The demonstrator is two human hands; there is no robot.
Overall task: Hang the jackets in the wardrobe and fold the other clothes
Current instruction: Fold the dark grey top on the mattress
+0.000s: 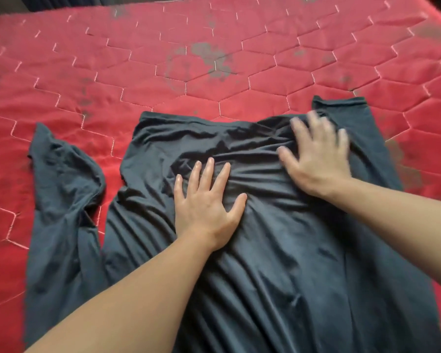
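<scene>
both hands (206, 205) flat on dark shirt (278, 250)

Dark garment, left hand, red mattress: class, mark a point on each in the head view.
dark garment (278, 263), head view, on its wrinkled middle panel
left hand (205, 202), head view, on the back of the hand
red mattress (138, 54), head view, on a bare quilted hexagon
</scene>
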